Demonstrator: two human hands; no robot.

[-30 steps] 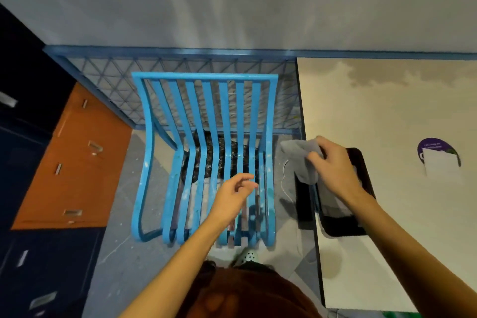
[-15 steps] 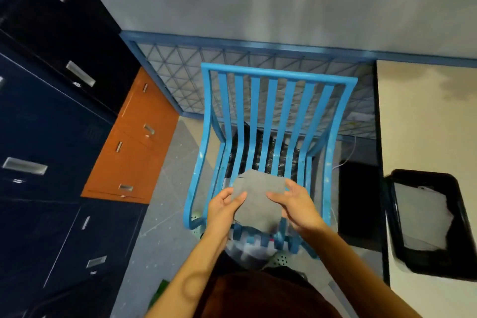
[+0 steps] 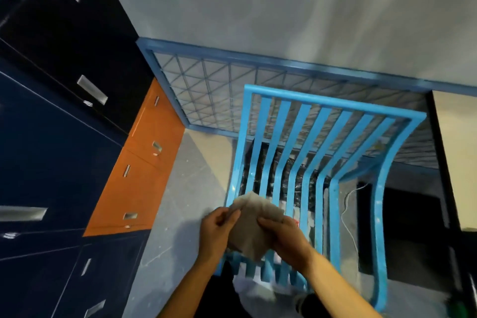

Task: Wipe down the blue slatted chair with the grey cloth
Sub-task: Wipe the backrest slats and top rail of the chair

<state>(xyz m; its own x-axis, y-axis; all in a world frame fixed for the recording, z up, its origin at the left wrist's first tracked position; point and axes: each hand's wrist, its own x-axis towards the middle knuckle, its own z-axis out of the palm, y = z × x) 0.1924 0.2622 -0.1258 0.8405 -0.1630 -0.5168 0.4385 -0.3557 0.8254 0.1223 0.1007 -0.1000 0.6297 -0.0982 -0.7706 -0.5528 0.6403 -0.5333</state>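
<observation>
The blue slatted chair [image 3: 317, 162] stands in front of me, its back towards the wall and its seat slats running towards me. Above the seat's front left part I hold the grey cloth [image 3: 251, 227] between both hands. My left hand [image 3: 218, 231] pinches the cloth's left edge. My right hand [image 3: 286, 236] grips its right side, fingers curled over it. The cloth hides part of the left seat slats.
Dark blue lockers [image 3: 51, 162] and orange drawers [image 3: 139, 175] line the left side. A blue-framed mesh panel [image 3: 219, 85] runs along the wall behind the chair. A pale table edge [image 3: 456, 137] lies at the right, with a white cable [image 3: 348, 204] on the floor.
The view has swung left, so the chair now sits to the right. Both hands with the cloth have shifted to the seat's front left, and the cloth looks more bunched.
</observation>
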